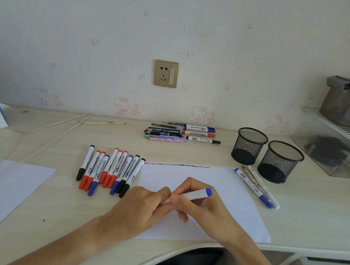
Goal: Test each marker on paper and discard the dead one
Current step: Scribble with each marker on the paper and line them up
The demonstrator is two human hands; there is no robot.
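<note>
Both hands meet over the white paper (228, 189) on one blue-ended marker (199, 193). My right hand (196, 207) grips its white barrel, the blue end pointing up and right. My left hand (145, 206) pinches the marker's near end, which its fingers hide. Red, blue and black test squiggles (178, 165) run along the paper's far edge. A row of several capped markers (110, 170) lies left of the paper. Another blue marker (253, 187) lies at the paper's right edge.
Two empty black mesh cups (249, 146) (280, 162) stand at the right. A second group of pens and markers (182, 132) lies near the wall. Another white sheet (9, 183) covers the desk's left. A clear shelf unit (330, 150) fills the far right.
</note>
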